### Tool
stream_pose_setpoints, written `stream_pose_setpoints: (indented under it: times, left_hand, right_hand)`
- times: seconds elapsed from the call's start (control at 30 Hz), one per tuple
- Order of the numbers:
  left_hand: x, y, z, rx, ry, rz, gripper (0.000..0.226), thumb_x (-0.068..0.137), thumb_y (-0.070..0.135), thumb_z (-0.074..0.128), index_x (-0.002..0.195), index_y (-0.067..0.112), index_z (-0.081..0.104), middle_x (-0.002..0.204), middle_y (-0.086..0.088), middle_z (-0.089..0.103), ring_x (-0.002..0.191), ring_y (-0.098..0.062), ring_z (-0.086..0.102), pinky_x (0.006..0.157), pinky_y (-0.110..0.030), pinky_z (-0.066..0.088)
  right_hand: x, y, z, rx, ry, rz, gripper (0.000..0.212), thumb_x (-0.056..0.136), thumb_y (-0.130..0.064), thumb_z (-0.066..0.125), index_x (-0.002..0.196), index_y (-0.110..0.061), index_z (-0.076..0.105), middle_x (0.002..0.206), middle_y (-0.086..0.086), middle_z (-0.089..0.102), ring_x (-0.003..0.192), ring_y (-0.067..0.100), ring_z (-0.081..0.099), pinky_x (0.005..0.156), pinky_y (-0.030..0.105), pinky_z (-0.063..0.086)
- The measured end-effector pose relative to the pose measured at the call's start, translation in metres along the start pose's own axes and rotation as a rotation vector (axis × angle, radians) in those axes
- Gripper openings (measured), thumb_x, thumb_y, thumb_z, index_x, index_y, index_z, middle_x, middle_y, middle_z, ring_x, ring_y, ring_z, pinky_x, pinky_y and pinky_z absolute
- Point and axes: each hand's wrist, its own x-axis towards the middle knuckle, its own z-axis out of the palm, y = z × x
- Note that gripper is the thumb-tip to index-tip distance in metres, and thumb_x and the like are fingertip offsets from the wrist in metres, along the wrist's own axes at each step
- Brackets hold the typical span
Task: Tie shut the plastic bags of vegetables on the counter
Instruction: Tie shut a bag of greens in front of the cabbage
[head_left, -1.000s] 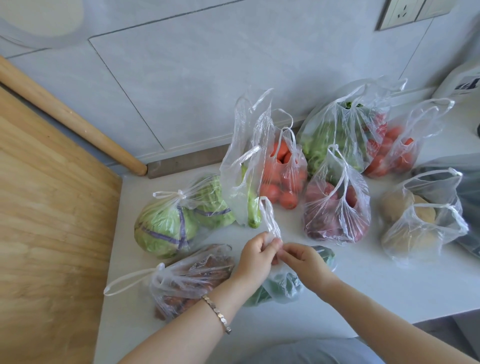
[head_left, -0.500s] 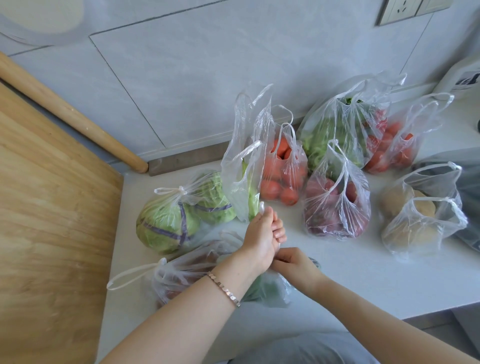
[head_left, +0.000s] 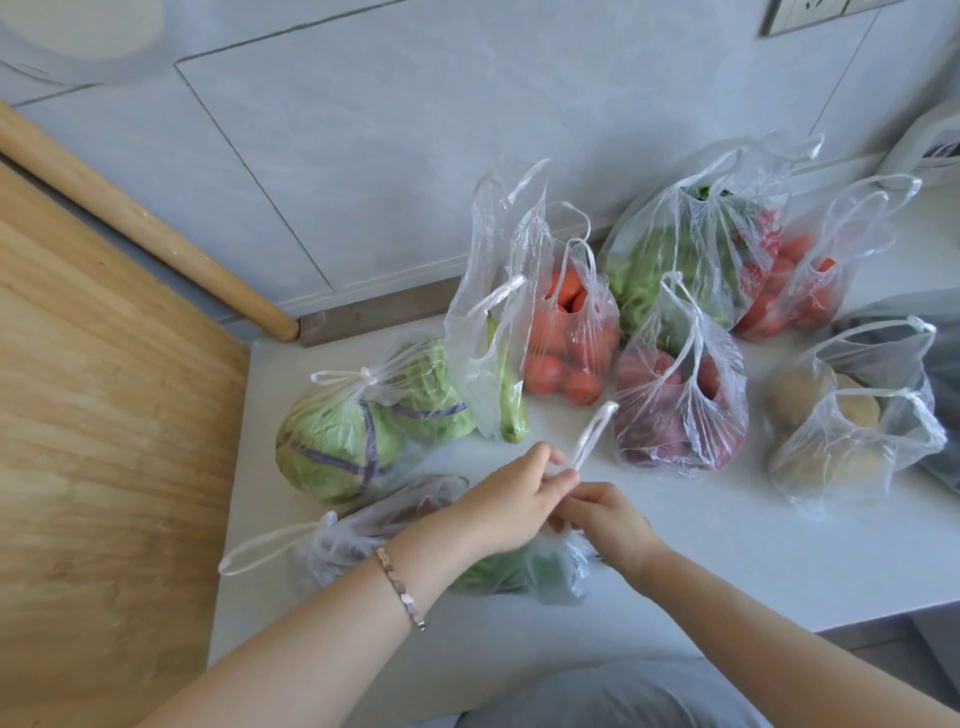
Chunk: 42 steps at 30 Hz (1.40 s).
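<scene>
White counter (head_left: 727, 545) | bag of green vegetables (head_left: 519, 571) near front edge, under your hands | left hand (head_left: 511, 501) pinches handle loop (head_left: 592, 436); right hand (head_left: 605, 519) grips its neck | cinch knot low, pull evenly

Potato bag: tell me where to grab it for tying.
Grip the potato bag by its two handle loops, coming from above. Both stand upright and open over the potatoes, untied, while the body is slack film.
</scene>
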Motion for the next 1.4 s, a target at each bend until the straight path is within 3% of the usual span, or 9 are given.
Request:
stream_pose_setpoints:
  times: [0.13, 0.3, 0.47, 0.67, 0.77, 0.83, 1.0, 1.17, 1.4]
  left_hand:
    - [-0.005, -0.014, 0.009, 0.180, 0.086, 0.029, 0.035, 0.098, 0.037, 0.033, 0.117, 0.015, 0.054, 0.112, -0.005, 0.058, 0.113, -0.019, 0.041, 0.093, -0.030, 0.035]
    - [-0.003, -0.028, 0.019, -0.078, 0.206, 0.051, 0.024, 0.092, 0.025, 0.053, 0.093, 0.009, 0.072, 0.092, -0.008, 0.071, 0.085, -0.016, 0.062, 0.075, -0.018, 0.045]
    - [-0.007, -0.033, 0.035, -0.246, 0.232, -0.026, 0.017, 0.088, 0.024, 0.060, 0.087, 0.012, 0.071, 0.072, 0.008, 0.060, 0.065, -0.002, 0.052, 0.062, -0.011, 0.039]
    - [-0.003, -0.033, 0.047, -0.316, 0.174, -0.100, 0.016, 0.091, 0.029, 0.055, 0.077, 0.025, 0.062, 0.076, 0.003, 0.060, 0.064, -0.006, 0.048, 0.065, -0.021, 0.039]
    - [-0.001, -0.032, 0.046, -0.411, 0.139, -0.145, 0.019, 0.092, 0.025, 0.054, 0.074, 0.023, 0.061, 0.073, 0.004, 0.058, 0.069, -0.007, 0.049, 0.064, -0.017, 0.038]
    - [-0.001, -0.034, 0.045, -0.426, 0.126, -0.163, 0.016, 0.091, 0.022, 0.056, 0.077, 0.020, 0.062, 0.073, 0.005, 0.057, 0.069, -0.006, 0.049, 0.063, -0.016, 0.037]
    - [-0.002, -0.035, 0.044, -0.362, 0.070, -0.126, 0.012, 0.092, 0.023, 0.054, 0.085, 0.017, 0.062, 0.062, 0.007, 0.047, 0.058, -0.005, 0.040, 0.056, -0.014, 0.034]
    - [-0.005, -0.033, 0.041, -0.274, 0.038, -0.085, 0.016, 0.091, 0.026, 0.055, 0.089, 0.014, 0.066, 0.059, 0.009, 0.046, 0.053, -0.003, 0.039, 0.047, -0.008, 0.032]
    - [-0.008, -0.030, 0.039, -0.058, 0.192, 0.074, 0.031, 0.091, 0.029, 0.054, 0.083, 0.002, 0.067, 0.082, -0.012, 0.058, 0.077, -0.023, 0.053, 0.070, -0.030, 0.040]
  right_hand:
    - [0.004, -0.002, -0.007, 0.051, 0.025, -0.020, 0.025, 0.084, 0.000, 0.056, 0.064, -0.008, 0.069, 0.067, 0.008, 0.062, 0.069, 0.015, 0.055, 0.071, 0.023, 0.044]
    - [0.005, 0.006, -0.005, 0.060, 0.159, -0.029, 0.022, 0.084, -0.014, 0.064, 0.066, -0.005, 0.073, 0.071, 0.018, 0.067, 0.072, 0.025, 0.055, 0.077, 0.038, 0.046]
    - [0.004, 0.011, -0.003, -0.009, 0.327, -0.016, 0.016, 0.076, -0.012, 0.073, 0.061, -0.010, 0.067, 0.052, 0.000, 0.063, 0.050, 0.009, 0.057, 0.055, 0.018, 0.046]
    - [0.001, 0.007, -0.007, -0.297, 0.307, -0.057, 0.027, 0.076, -0.023, 0.073, 0.081, -0.030, 0.048, 0.063, 0.003, 0.067, 0.059, 0.013, 0.061, 0.057, 0.022, 0.045]
    - [-0.004, 0.010, -0.010, -0.538, 0.206, -0.190, 0.007, 0.084, -0.022, 0.063, 0.083, -0.029, 0.064, 0.072, -0.005, 0.067, 0.069, 0.010, 0.061, 0.065, 0.013, 0.044]
    - [-0.008, 0.014, -0.013, -0.699, 0.140, -0.269, 0.018, 0.086, -0.019, 0.059, 0.101, -0.019, 0.069, 0.082, -0.006, 0.064, 0.075, 0.007, 0.056, 0.069, 0.009, 0.042]
    - [-0.010, 0.016, -0.020, -0.888, 0.045, -0.354, 0.025, 0.086, -0.018, 0.057, 0.108, -0.016, 0.068, 0.080, -0.013, 0.049, 0.074, 0.012, 0.055, 0.074, 0.018, 0.041]
    - [-0.005, 0.012, -0.017, -1.093, -0.061, -0.328, 0.030, 0.091, -0.017, 0.047, 0.114, -0.012, 0.064, 0.111, 0.011, 0.054, 0.093, 0.030, 0.060, 0.082, 0.031, 0.042]
    - [-0.007, 0.007, -0.026, -0.755, 0.025, -0.296, 0.014, 0.083, -0.012, 0.063, 0.093, -0.009, 0.072, 0.075, -0.005, 0.058, 0.071, 0.007, 0.055, 0.067, 0.009, 0.038]
